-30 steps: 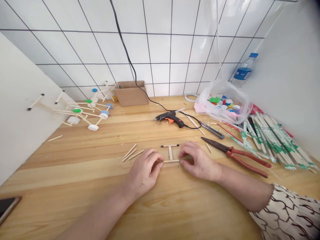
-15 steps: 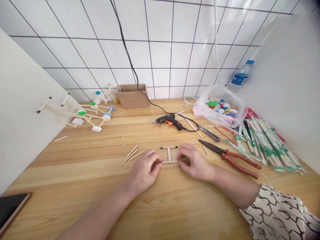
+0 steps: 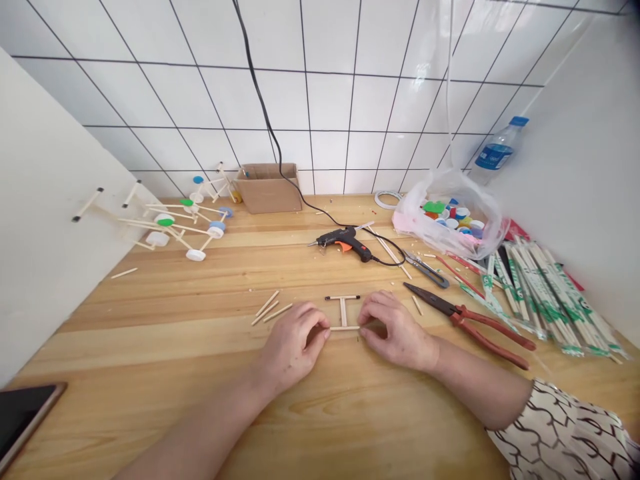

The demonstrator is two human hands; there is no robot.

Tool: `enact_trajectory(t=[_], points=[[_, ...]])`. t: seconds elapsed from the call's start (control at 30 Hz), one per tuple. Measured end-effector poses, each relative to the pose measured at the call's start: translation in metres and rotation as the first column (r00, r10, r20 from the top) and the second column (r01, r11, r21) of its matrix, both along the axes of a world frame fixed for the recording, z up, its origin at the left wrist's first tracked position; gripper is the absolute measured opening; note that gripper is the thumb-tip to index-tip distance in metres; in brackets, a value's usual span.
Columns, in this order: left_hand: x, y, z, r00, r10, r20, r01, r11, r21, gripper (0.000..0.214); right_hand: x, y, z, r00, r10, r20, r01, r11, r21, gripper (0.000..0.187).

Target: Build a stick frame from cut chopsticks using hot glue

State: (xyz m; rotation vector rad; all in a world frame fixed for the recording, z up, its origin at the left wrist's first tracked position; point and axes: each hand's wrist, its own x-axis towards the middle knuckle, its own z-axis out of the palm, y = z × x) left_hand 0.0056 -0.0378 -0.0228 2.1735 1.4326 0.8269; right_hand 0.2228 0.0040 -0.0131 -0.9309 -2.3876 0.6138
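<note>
"State of the grip?"
"Left hand [image 3: 295,338] and right hand [image 3: 399,332] each pinch one end of the crosswise stick [image 3: 345,328], on the surface [image 3: 330,427] at the foot of the T-piece [image 3: 343,313]."
"Handling advice?"
"Both should press evenly, keeping it parallel to the dark-tipped bar [image 3: 342,297]."

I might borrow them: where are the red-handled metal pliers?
Head view, right side: the pliers lie between the right hand and pale sticks in green-printed wrappers.
</note>
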Motion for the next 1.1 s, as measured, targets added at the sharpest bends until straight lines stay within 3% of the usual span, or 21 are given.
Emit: enact_trajectory(t=[1.1], points=[[0.0016,0.0008,0.0036,1.0,-0.008,-0.003,0.008,1.0,-0.014,0.015,-0.0006,-0.0004,0.0011,1.0,-0.001,0.017,0.001,1.0,0.001,0.01]])
